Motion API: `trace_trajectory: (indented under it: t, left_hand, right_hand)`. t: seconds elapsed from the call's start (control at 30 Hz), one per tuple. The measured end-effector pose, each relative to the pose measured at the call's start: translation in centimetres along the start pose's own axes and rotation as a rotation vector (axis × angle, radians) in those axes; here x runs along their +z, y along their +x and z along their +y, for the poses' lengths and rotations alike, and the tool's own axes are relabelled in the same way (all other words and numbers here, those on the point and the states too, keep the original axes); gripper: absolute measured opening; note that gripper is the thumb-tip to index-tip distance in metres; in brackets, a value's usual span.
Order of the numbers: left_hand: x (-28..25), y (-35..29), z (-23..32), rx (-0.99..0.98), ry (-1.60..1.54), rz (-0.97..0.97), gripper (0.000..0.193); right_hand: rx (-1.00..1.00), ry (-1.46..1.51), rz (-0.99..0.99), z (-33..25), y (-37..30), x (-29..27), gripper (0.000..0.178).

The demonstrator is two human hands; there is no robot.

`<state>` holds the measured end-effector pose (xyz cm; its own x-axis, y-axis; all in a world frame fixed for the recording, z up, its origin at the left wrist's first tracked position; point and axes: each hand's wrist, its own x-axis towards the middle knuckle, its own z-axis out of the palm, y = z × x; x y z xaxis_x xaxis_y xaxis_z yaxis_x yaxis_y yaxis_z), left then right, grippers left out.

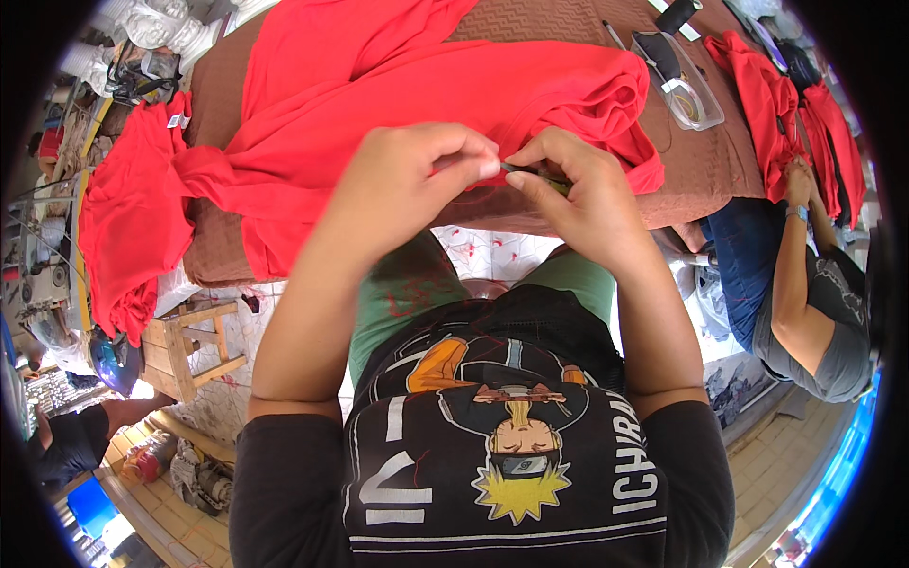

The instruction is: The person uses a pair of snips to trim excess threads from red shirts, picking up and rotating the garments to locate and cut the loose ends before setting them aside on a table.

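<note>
Both of my hands meet above the near edge of a table (210,248) covered in brown cloth. My left hand (402,180) is closed in a pinch, thumb against forefinger; what it holds, if anything, is too small to make out. Close beside it, my right hand (592,189) grips a small tool with a dark tip and a yellow-green part (553,184), mostly hidden by the fingers. Just beyond the hands, a large red fabric piece (445,90) lies in folds across the table, bunched up at its right end.
A clear plastic box (699,109) with small items lies at the far right, near a black thread spool (678,16). More red fabric (137,213) hangs off the left side, above a wooden stool (180,350). At right, a co-worker (805,312) handles red garments (769,90).
</note>
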<state>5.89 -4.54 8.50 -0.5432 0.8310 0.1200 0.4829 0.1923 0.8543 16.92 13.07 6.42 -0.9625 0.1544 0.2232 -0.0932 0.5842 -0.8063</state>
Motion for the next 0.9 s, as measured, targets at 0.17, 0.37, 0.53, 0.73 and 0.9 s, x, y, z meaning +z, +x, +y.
trace_trajectory:
  t: [0.17,0.37,0.53,0.73,0.9]
  left_hand:
    - [-6.8,-1.9,2.1,0.387,-0.191,-0.275,0.038]
    - [-0.6,-1.8,-1.2,0.173,0.108,0.072,0.036]
    - [2.3,-1.0,-2.3,0.1,0.237,0.141,0.044]
    - [2.4,-0.7,-3.1,0.079,0.094,0.214,0.029]
    - [2.5,-0.7,-2.6,-0.006,0.001,0.255,0.015]
  right_hand:
    - [0.028,0.007,0.003,1.5,-0.6,-1.9,0.027]
    - [-0.018,0.048,-0.052,3.6,-0.9,1.6,0.033]
    - [0.04,0.198,0.077,3.5,-0.3,3.2,0.017]
    - [0.09,0.318,0.098,3.2,0.2,3.0,0.012]
    - [0.096,0.32,0.104,2.4,0.4,2.5,0.013]
